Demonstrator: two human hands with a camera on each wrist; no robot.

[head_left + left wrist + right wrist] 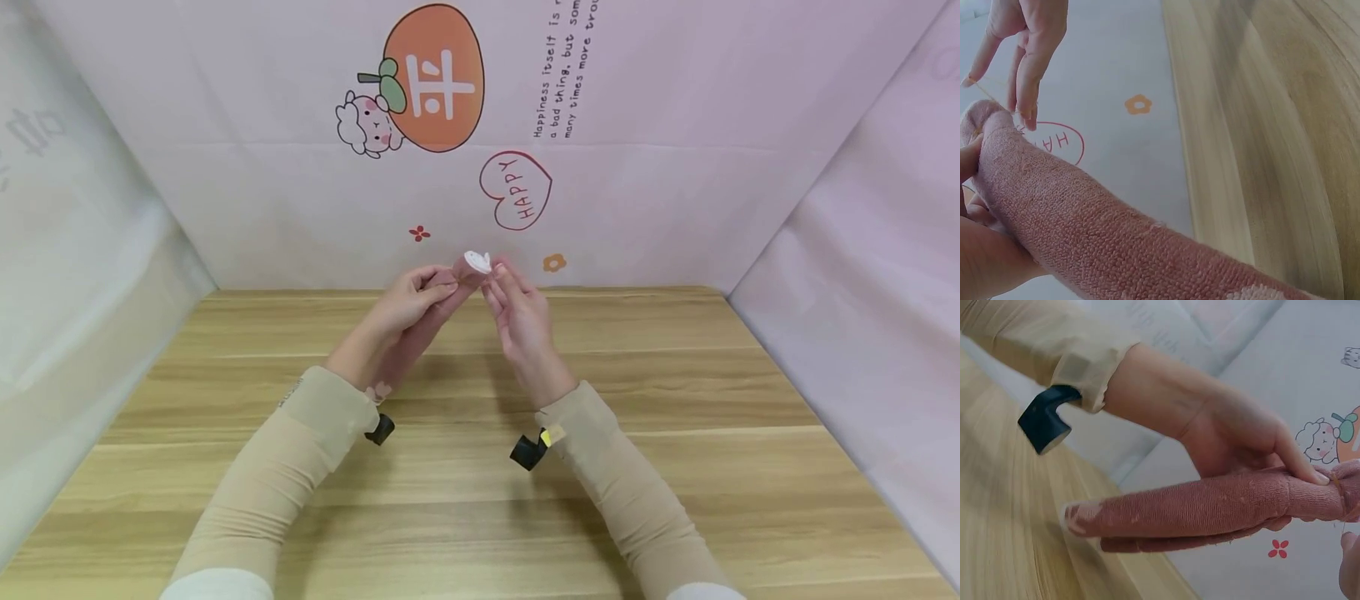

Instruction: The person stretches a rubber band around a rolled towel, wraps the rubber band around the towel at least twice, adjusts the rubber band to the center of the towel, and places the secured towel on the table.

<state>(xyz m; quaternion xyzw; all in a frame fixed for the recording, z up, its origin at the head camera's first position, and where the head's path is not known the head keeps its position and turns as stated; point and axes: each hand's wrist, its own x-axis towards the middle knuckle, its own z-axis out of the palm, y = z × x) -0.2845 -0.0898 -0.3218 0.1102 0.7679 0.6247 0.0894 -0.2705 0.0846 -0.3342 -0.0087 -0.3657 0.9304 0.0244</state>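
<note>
"What am I getting on the head view?"

"Cloth, pink and rolled long, slanting from the middle of the frame down and left, held up off the bench. Its top end shows white. Behind it I see the wall, with a red heart just above centre."

"The left hand?"

"Clamped on the cloth near its top end. On my right wrist feed, at right of frame, its thumb presses just beside the band."

"And the right hand?"

"Right of the cloth's white end. At upper left of my left wrist feed its fingers are spread, thin strands of the band stretched between them and the cloth. I can't tell how many turns go round it."

"Anything lower down?"

"Tan sleeves on both arms, reaching in from the bottom corners, and a black mount at the right wrist, below centre."
</note>
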